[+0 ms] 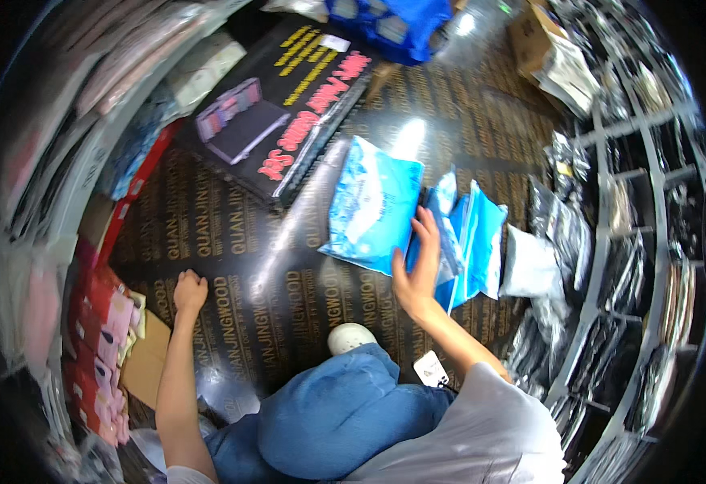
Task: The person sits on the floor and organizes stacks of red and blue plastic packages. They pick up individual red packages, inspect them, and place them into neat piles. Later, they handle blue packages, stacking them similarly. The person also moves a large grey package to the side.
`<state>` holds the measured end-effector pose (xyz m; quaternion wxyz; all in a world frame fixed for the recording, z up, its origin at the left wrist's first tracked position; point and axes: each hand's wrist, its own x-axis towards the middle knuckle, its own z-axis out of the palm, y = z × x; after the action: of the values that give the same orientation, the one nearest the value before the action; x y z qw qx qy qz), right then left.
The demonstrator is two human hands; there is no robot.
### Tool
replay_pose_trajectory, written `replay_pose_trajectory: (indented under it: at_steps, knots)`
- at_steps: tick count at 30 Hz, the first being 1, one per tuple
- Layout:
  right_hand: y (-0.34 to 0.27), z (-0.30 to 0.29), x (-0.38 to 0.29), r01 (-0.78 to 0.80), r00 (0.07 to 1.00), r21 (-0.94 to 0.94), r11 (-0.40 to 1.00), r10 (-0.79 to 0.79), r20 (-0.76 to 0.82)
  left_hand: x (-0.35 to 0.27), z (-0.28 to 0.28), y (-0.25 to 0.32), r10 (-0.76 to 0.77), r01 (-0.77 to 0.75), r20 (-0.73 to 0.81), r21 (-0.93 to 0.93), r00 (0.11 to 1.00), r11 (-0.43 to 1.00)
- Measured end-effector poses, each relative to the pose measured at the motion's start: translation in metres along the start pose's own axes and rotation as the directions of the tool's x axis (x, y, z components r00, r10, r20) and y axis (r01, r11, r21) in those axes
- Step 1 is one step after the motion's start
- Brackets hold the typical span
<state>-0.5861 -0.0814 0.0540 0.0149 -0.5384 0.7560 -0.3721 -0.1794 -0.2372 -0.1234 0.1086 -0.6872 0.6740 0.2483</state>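
Note:
My right hand (pixel 418 263) has its fingers spread at the right edge of a flat blue and white plastic packet (pixel 377 202); whether it touches the packet is hard to tell. Just right of that hand, several blue packets (pixel 471 242) stand or lean together on the printed board floor. Past them lies a white bag (pixel 531 263). My left hand (pixel 190 291) is closed in a loose fist at the left, low over or resting on the floor, with nothing visible in it.
A large black game set box (pixel 250 127) lies at the upper left, a blue bag (pixel 395 27) behind it. Shelving with clear-wrapped goods (pixel 619 272) curves along the right. Red and pink boxes (pixel 99 363) line the left, beside a cardboard piece (pixel 147 360). An open carton (pixel 531 42) stands at the upper right.

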Motion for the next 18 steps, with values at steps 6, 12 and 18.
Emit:
replay_pose_trajectory:
  at_steps: [6, 12, 18]
  knots:
    - [0.222, -0.131, -0.039, -0.466, 0.883, -0.337, 0.818, 0.406, -0.237, -0.016, 0.007, 0.115, 0.323, -0.263, 0.182, -0.291, 0.929, 0.920]
    - [0.306, -0.103, -0.072, -0.782, 0.615, -0.043, 0.621, 0.782, 0.100, -0.052, 0.043, 0.236, 0.595, -0.477, 0.066, -0.531, 0.801, 0.700]
    - [0.315, -0.082, -0.073, -0.458, 0.783, -0.619, 0.638, 0.619, 0.060, -0.020, 0.115, 0.259, 0.396, -0.357, -0.096, -0.656, 0.913, 0.665]
